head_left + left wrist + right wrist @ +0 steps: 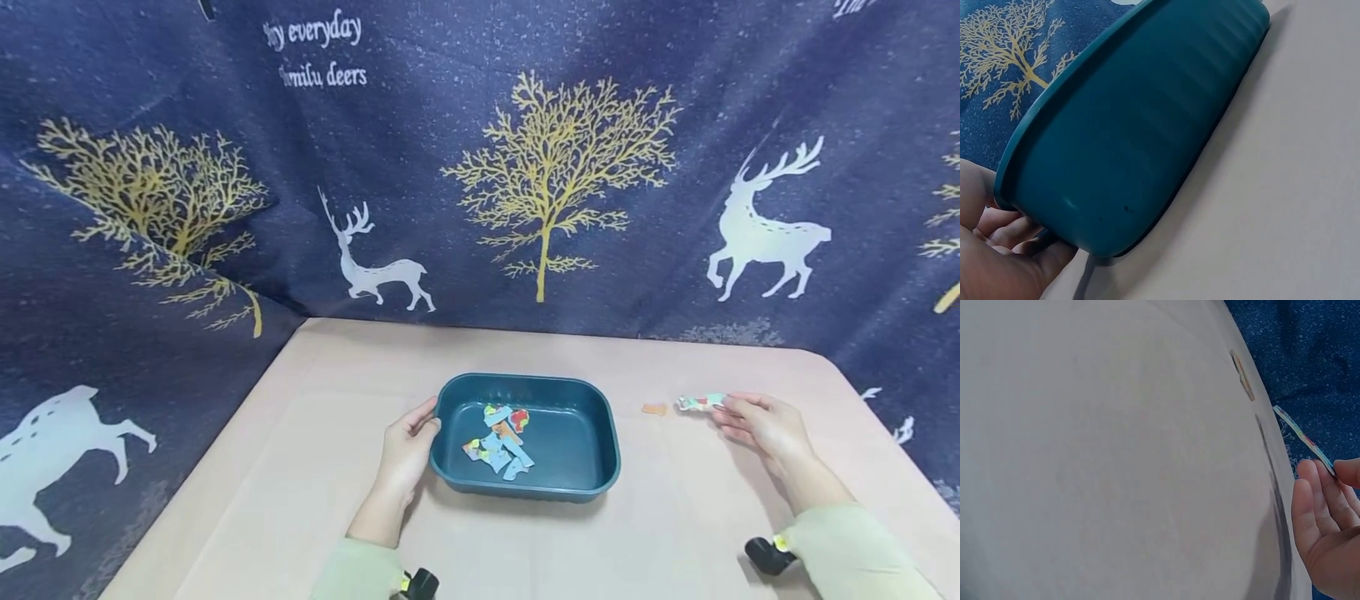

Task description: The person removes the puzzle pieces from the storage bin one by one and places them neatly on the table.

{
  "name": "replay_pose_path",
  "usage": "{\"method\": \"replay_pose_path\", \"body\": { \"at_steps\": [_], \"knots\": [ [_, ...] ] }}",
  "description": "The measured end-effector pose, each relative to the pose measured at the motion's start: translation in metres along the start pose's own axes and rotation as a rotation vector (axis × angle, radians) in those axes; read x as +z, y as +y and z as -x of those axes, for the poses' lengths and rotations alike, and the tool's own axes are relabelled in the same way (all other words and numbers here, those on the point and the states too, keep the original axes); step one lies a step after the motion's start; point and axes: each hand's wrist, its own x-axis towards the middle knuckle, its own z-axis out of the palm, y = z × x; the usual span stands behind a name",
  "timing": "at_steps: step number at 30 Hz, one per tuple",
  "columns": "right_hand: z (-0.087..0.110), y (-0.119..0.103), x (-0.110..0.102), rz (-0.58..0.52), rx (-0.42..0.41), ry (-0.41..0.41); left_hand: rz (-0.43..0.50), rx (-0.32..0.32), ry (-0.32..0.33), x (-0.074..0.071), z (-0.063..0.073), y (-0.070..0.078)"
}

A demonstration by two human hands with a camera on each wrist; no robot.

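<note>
A teal rectangular basin [573, 446] sits on the table, and several flat, colourful puzzle-like pieces [517, 451] lie in a loose heap toward its left side. My left hand [401, 454] grips the basin's left end, thumb at the rim; the left wrist view shows the fingers [1013, 231] partly under that rim. To the right of the basin, my right hand [772, 429] pinches a thin, multicoloured piece [702, 403] between thumb and fingertips. In the right wrist view this piece [1304, 436] appears nearly edge-on, raised off the table. Just left of it, a small orange piece [655, 409] lies flat.
A pale cloth covers the table [300, 467]. Behind and left of it hangs a dark blue curtain [450, 100] printed with white deer and yellow trees. Black wrist devices [768, 557] are worn near both sleeves.
</note>
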Motion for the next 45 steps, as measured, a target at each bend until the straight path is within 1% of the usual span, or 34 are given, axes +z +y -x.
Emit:
{"method": "replay_pose_path", "body": {
  "at_steps": [3, 6, 12, 15, 19, 24, 28, 30, 34, 37, 38, 40, 41, 43, 45],
  "knots": [
    [-0.003, -0.001, 0.001, 0.003, -0.018, -0.009, 0.008, -0.009, 0.002, 0.001, -0.003, 0.003],
    [-0.002, 0.001, 0.001, 0.025, -0.024, -0.014, 0.028, -0.028, 0.018, 0.004, -0.002, 0.005],
    [-0.002, 0.002, 0.004, 0.06, -0.006, -0.012, 0.055, -0.047, 0.084, 0.01, 0.002, 0.011],
    [-0.003, 0.001, 0.007, 0.072, 0.001, 0.0, 0.068, -0.057, 0.105, 0.011, 0.002, 0.014],
    [-0.002, 0.003, 0.012, 0.11, 0.02, 0.014, 0.081, -0.09, 0.123, 0.01, 0.003, 0.017],
    [-0.001, 0.003, 0.014, 0.155, 0.014, 0.036, 0.117, -0.096, 0.135, 0.013, 0.0, 0.021],
    [0.0, 0.002, 0.012, 0.188, 0.011, 0.054, 0.156, -0.105, 0.147, 0.018, -0.003, 0.022],
    [0.0, 0.002, 0.01, 0.209, 0.013, 0.073, 0.186, -0.107, 0.145, 0.023, -0.005, 0.022],
    [0.0, 0.003, 0.009, 0.296, 0.014, 0.116, 0.242, -0.11, 0.157, 0.028, -0.008, 0.023],
    [0.002, 0.001, 0.008, 0.366, 0.001, 0.138, 0.265, -0.117, 0.183, 0.031, -0.009, 0.025],
    [0.003, -0.001, 0.009, 0.38, -0.004, 0.144, 0.27, -0.115, 0.182, 0.032, -0.01, 0.025],
    [0.004, -0.003, 0.01, 0.413, -0.018, 0.15, 0.265, -0.112, 0.181, 0.032, -0.01, 0.025],
    [0.005, -0.004, 0.011, 0.425, -0.022, 0.151, 0.248, -0.116, 0.178, 0.031, -0.01, 0.024],
    [0.006, -0.007, 0.012, 0.448, -0.024, 0.155, 0.198, -0.11, 0.148, 0.029, -0.01, 0.022],
    [0.007, -0.009, 0.013, 0.456, -0.032, 0.138, 0.13, -0.1, 0.111, 0.025, -0.01, 0.019]
  ]
}}
